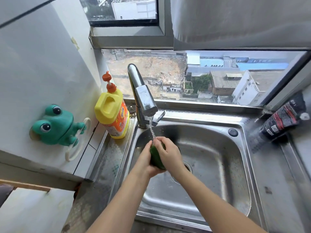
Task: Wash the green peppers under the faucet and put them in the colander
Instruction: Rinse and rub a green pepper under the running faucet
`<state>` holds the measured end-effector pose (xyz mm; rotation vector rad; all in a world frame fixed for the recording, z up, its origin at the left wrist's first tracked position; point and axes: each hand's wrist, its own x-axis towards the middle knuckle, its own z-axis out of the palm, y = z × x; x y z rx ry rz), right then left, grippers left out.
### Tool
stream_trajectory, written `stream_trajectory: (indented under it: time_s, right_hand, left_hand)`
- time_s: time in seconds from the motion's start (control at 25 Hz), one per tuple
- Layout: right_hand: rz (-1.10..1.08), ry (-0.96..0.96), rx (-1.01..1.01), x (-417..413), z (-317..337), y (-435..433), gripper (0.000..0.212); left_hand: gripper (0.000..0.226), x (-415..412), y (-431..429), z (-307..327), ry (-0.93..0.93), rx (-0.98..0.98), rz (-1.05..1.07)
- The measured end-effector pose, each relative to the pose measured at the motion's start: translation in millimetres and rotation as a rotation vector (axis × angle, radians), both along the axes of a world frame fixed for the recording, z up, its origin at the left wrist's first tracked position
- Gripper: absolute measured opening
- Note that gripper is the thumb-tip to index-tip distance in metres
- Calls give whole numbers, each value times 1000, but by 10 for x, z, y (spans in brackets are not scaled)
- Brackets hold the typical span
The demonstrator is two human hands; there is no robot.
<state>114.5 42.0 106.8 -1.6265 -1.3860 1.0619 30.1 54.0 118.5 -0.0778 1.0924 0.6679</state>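
Pepper (156, 157) under faucet (143, 96) stream, hands curled round it: left hand (144, 161), right hand (169, 155); yellow bottle (111, 115) label illegible.

Bright window (202, 74) daylight, wide-angle warped edges

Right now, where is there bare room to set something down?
Bare: the steel ledge nearer than the yellow detergent bottle; the steel sink basin right of its drain; the deck before the black pouch. Crowded: under the chrome faucet, where left hand and right hand grip the green pepper.
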Motion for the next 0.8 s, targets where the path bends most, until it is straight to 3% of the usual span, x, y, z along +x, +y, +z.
stream_trajectory:
  time_s: [0.12, 0.2, 0.28, 0.36, 0.44, 0.52, 0.64, 0.72, 0.8]
  right_hand:
    - [3, -157, 447, 57, -121, -27, 27]
    - [66, -217, 590, 94, -114, -26, 30]
    - [82, -242, 573, 105, -74, -15, 38]
    - [-6, -206, 388, 74, 19, -15, 47]
    - [-60, -36, 89, 91, 144, 24, 44]
    - [-45, 160, -39, 172, 201, 59, 32]
    - [43, 211, 68, 267, 244, 26, 30]
    - [127, 47, 290, 317, 229, -27, 45]
    - [268, -152, 546, 379, 186, -13, 46]
  left_hand:
    - [23, 21, -5, 74, -114, -5, 64]
    - [22, 4, 2, 146, -142, 1, 80]
    - [23, -4, 25, 164, -107, 9, 56]
    - [21, 7, 58, 178, -48, 46, -8]
    - [18, 17, 96, 244, 33, 100, -90]
    - [25, 9, 138, 343, 93, 135, -134]
    - [36, -40, 211, 494, 111, 144, -215]
    - [37, -54, 240, 524, 72, 141, -287]
    - [35, -61, 237, 504, -16, 147, -303]
